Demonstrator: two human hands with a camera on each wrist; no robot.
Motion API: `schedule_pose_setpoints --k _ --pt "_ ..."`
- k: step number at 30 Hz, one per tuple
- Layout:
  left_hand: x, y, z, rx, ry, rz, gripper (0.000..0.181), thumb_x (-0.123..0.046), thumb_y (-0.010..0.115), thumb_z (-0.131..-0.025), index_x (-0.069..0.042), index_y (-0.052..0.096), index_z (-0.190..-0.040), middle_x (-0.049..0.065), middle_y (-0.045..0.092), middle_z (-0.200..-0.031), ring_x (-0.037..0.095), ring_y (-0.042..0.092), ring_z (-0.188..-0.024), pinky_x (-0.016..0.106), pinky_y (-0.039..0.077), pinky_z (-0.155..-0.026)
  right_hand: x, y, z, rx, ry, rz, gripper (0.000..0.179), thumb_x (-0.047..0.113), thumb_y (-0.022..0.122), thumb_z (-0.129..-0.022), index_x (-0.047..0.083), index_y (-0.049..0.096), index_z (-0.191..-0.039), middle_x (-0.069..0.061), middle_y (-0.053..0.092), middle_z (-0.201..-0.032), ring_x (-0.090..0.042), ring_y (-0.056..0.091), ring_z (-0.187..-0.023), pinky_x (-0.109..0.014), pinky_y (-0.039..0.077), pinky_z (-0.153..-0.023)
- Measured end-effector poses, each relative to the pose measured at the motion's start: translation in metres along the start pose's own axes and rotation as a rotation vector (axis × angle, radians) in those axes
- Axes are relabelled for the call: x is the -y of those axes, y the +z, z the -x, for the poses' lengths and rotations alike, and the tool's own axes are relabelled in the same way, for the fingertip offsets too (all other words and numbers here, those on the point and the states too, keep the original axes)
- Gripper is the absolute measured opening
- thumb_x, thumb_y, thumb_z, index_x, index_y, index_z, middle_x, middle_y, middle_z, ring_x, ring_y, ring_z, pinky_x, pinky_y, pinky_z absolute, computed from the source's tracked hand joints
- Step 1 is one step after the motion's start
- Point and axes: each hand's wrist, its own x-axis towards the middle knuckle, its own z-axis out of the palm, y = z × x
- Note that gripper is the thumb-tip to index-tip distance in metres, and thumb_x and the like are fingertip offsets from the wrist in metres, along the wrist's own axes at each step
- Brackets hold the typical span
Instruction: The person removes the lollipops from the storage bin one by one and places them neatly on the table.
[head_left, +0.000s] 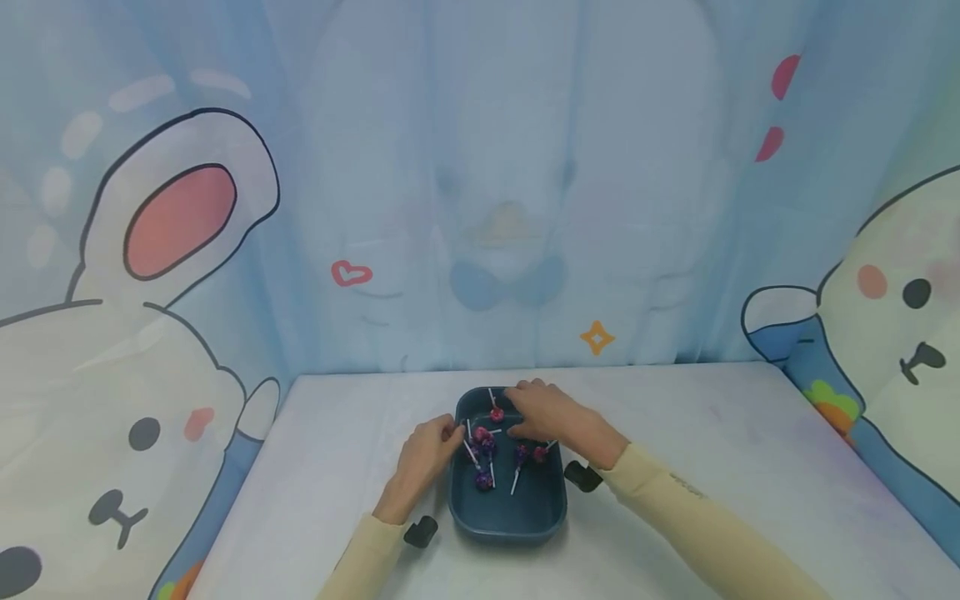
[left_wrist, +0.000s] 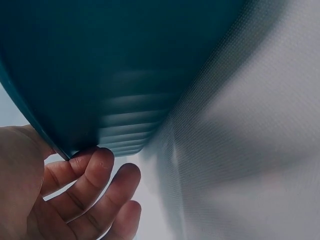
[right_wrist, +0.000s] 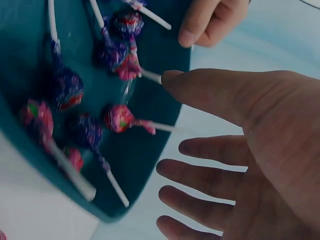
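A dark blue plastic basin (head_left: 510, 512) with rounded corners stands on the table, holding several wrapped lollipops on white sticks. Some wrappers are purple, as on one lollipop (right_wrist: 68, 89); others are pink, as on another (right_wrist: 119, 118). My left hand (head_left: 423, 457) grips the basin's left rim, thumb over the edge and fingers against the outer wall (left_wrist: 130, 80). Over the far right part of the basin is my right hand (head_left: 555, 417). Its fingers are spread and hold nothing; the thumb (right_wrist: 210, 92) overlaps the end of a lollipop stick in the right wrist view.
A white cloth covers the table (head_left: 697, 467). Behind it hangs a light blue curtain (head_left: 510, 125) printed with cartoon rabbits. Dark wrist devices sit beside the left wrist (head_left: 422, 532) and the right wrist (head_left: 582, 476), close to the basin's sides.
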Motion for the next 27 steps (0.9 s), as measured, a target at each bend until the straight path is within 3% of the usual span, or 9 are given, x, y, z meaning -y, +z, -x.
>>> schedule_pose_setpoints --k 5,9,15,23,27 --pt "0.0 -0.001 -0.002 0.009 0.0 0.01 0.022 -0.037 0.052 -0.091 -0.02 0.054 -0.076 -0.004 0.052 -0.062 0.01 0.046 -0.054 0.025 0.036 -0.048 0.014 -0.002 -0.003 -0.001 -0.066 0.015 0.053 0.039 0.066 -0.081 0.007 0.055 -0.121 -0.01 0.06 -0.112 -0.027 0.057 -0.102 -0.043 0.046 -0.087" --pt "0.0 -0.002 -0.002 0.012 0.014 0.013 0.023 -0.037 0.051 -0.091 -0.02 0.053 -0.076 -0.005 0.051 -0.062 0.009 0.046 -0.053 0.025 0.036 -0.047 0.024 -0.002 -0.008 0.004 -0.09 0.031 0.045 0.042 0.064 -0.083 0.008 0.059 -0.112 -0.004 0.063 -0.095 -0.018 0.059 -0.087 -0.036 0.049 -0.08" --pt "0.001 -0.003 -0.001 0.0 0.034 0.015 0.023 -0.036 0.051 -0.091 -0.019 0.053 -0.075 -0.005 0.051 -0.061 0.009 0.046 -0.053 0.024 0.036 -0.047 0.03 0.006 -0.024 0.043 -0.083 0.023 0.028 0.04 0.063 -0.084 0.012 0.061 -0.091 0.004 0.054 -0.071 -0.012 0.049 -0.065 -0.031 0.046 -0.065" --pt "0.002 0.0 -0.002 -0.001 0.035 0.013 0.023 -0.036 0.051 -0.091 -0.019 0.053 -0.075 -0.005 0.051 -0.06 0.009 0.045 -0.052 0.025 0.036 -0.046 0.03 0.021 -0.043 0.086 -0.056 0.003 0.03 0.035 0.064 -0.085 0.008 0.063 -0.097 0.002 0.054 -0.068 -0.013 0.05 -0.061 -0.03 0.046 -0.062" --pt "0.004 0.001 -0.002 -0.002 0.031 0.017 0.024 -0.036 0.051 -0.091 -0.019 0.053 -0.074 -0.005 0.051 -0.06 0.009 0.045 -0.051 0.025 0.036 -0.046 0.032 0.022 -0.044 0.089 -0.059 -0.014 0.023 0.032 0.064 -0.085 0.009 0.062 -0.085 0.002 0.05 -0.063 -0.012 0.048 -0.056 -0.029 0.041 -0.055"
